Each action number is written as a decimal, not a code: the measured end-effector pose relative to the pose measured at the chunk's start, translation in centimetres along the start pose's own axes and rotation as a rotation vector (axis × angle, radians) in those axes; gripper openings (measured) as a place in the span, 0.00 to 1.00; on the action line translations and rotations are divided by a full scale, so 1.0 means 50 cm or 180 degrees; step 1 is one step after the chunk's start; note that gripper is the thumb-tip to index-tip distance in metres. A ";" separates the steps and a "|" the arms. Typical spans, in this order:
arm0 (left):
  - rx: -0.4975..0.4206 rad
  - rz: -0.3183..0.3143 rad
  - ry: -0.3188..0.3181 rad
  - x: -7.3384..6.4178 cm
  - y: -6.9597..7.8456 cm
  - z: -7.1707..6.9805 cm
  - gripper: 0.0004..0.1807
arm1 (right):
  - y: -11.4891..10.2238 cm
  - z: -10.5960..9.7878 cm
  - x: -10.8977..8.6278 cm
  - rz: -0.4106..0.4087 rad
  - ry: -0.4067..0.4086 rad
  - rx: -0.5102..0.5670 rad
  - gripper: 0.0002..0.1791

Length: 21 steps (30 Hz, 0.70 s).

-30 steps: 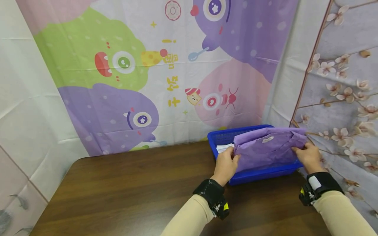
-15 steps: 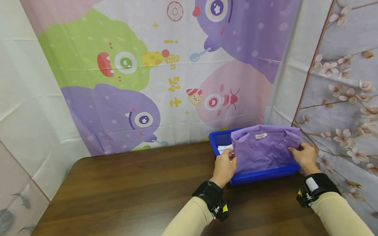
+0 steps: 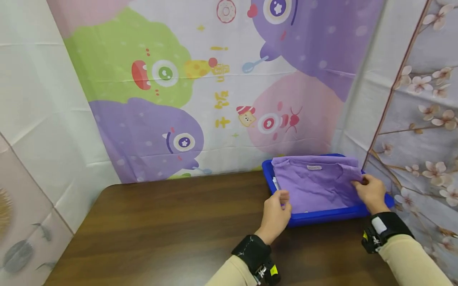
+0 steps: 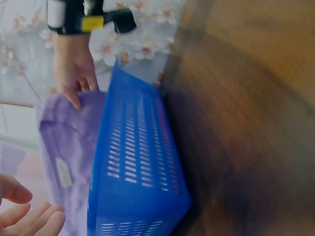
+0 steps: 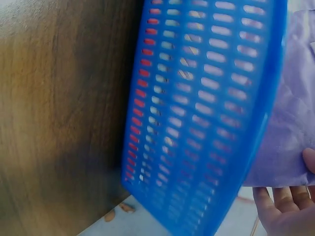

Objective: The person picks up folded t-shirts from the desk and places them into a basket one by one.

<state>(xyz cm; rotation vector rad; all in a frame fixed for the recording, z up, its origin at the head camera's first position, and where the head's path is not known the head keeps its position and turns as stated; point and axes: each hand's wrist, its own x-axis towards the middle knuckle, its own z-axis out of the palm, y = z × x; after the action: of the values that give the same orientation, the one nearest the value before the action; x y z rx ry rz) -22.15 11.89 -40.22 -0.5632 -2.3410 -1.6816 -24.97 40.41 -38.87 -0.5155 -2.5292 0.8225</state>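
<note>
A folded purple shirt (image 3: 318, 184) with a white neck label lies in the blue plastic basket (image 3: 330, 215), its far edge up by the back rim. My right hand (image 3: 373, 194) pinches the shirt's right edge, thumb above and fingers beneath, as the right wrist view shows on the purple cloth (image 5: 285, 142). Beside the basket's left front corner is my left hand (image 3: 275, 216). Its thumb and fingers stand apart with nothing between them, near the shirt's left side, in the left wrist view too (image 4: 32, 216).
White cloth (image 3: 275, 183) peeks out at the basket's left side. Red and pale items show through the slots of the basket wall (image 5: 197, 98). The brown wooden table (image 3: 161, 230) ends at a cartoon-print curtain (image 3: 229, 151) behind and a flowered curtain (image 3: 425, 131) at right.
The shirt has gone from tilted up to lying flatter in the basket. My left hand has let go of its left edge and drawn slightly back; my right still pinches its edge.
</note>
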 end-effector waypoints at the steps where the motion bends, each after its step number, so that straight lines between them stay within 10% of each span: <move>1: -0.0090 -0.0033 -0.0006 -0.008 -0.001 -0.005 0.14 | -0.003 0.005 0.000 -0.0033 -0.0016 -0.0010 0.17; 21: -0.0548 -0.0368 0.0179 -0.073 -0.041 -0.093 0.13 | 0.001 0.053 0.009 0.0246 -0.0198 -0.0133 0.21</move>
<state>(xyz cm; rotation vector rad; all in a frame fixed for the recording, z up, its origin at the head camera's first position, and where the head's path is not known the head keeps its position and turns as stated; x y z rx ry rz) -19.95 6.26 -41.85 -0.4100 -2.2431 -1.9377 -26.70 39.43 -40.72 -0.6136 -2.6026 0.8268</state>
